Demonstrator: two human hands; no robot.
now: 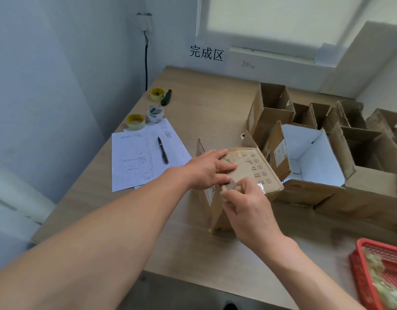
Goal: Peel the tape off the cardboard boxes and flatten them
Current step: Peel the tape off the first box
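A small brown cardboard box (254,168) with printed symbols and clear tape on its top stands on the wooden table (199,104) in the middle. My left hand (206,171) lies flat on the box's top left part, fingers straight, pressing it down. My right hand (249,209) is at the box's near edge, thumb and forefinger pinching the end of a tape strip (237,187) beside a barcode label. The box's lower flaps hang open toward me.
Several open cardboard boxes (309,157) stand to the right, one white inside. Paper sheets (139,157) with a black pen (162,151) lie left, with tape rolls (156,114) and a cutter (166,97) behind. A red basket (381,274) holding peeled tape sits at the near right.
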